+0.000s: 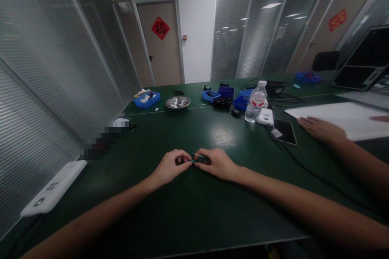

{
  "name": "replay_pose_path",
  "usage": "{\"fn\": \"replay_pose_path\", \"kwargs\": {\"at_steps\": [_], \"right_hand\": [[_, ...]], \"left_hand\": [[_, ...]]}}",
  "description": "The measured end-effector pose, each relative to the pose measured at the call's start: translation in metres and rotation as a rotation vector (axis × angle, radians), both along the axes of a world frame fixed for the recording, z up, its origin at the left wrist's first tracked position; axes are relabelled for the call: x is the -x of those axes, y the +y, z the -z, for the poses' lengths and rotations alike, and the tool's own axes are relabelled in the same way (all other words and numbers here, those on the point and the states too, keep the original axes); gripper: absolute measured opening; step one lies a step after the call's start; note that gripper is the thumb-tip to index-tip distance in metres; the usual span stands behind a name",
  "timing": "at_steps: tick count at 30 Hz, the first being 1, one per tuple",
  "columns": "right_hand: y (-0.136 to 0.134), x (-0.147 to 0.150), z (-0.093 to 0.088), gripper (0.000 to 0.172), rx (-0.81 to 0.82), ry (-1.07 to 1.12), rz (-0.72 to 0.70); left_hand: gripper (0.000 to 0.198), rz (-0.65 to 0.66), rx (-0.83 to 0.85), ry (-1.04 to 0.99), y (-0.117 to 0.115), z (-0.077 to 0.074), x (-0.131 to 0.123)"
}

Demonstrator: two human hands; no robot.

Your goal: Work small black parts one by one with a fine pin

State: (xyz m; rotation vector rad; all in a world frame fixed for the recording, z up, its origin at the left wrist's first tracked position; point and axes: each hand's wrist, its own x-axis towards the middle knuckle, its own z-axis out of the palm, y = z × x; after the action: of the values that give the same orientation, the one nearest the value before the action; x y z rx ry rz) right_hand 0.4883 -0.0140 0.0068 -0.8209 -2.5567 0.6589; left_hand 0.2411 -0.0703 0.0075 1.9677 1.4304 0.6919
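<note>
Near the middle of the green table point(136, 210), my two hands meet at the fingertips. The thumb and fingers of my left hand point(168, 166) are closed in a pinch on a small dark-green part point(193, 162), too small to make out further. My right hand point(219, 164) is closed round a small screwdriver point(205, 159) with a dark handle, and its thin metal shaft points left above the part. The right fingertips are also close to the part; whether they touch it I cannot tell.
Ahead stand a metal bowl point(178, 107), a blue tray point(147, 100), more blue trays point(210, 96) and a water bottle point(256, 103). A phone point(285, 131) and cable point(299, 164) lie right. Another person's hand point(322, 129) rests on white paper point(361, 118). A white device point(54, 188) is left.
</note>
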Motion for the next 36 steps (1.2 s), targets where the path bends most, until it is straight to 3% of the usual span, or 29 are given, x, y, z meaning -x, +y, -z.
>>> {"fn": "replay_pose_path", "kwargs": {"at_steps": [13, 21, 27, 36], "right_hand": [[0.000, -0.015, -0.011, 0.031, 0.049, -0.004, -0.158], [0.007, -0.040, -0.018, 0.018, -0.158, -0.075, -0.190], [0.004, -0.033, -0.010, 0.022, -0.193, -0.028, -0.197], [0.000, -0.029, -0.010, 0.025, -0.278, -0.125, -0.191]], "left_hand": [[0.024, 0.163, -0.032, 0.036, -0.005, -0.005, -0.006], [0.022, 0.148, -0.038, 0.007, -0.006, -0.008, -0.006], [0.020, 0.150, -0.047, 0.012, -0.007, -0.009, -0.007], [0.021, 0.146, -0.035, 0.045, -0.008, -0.014, -0.009]]}}
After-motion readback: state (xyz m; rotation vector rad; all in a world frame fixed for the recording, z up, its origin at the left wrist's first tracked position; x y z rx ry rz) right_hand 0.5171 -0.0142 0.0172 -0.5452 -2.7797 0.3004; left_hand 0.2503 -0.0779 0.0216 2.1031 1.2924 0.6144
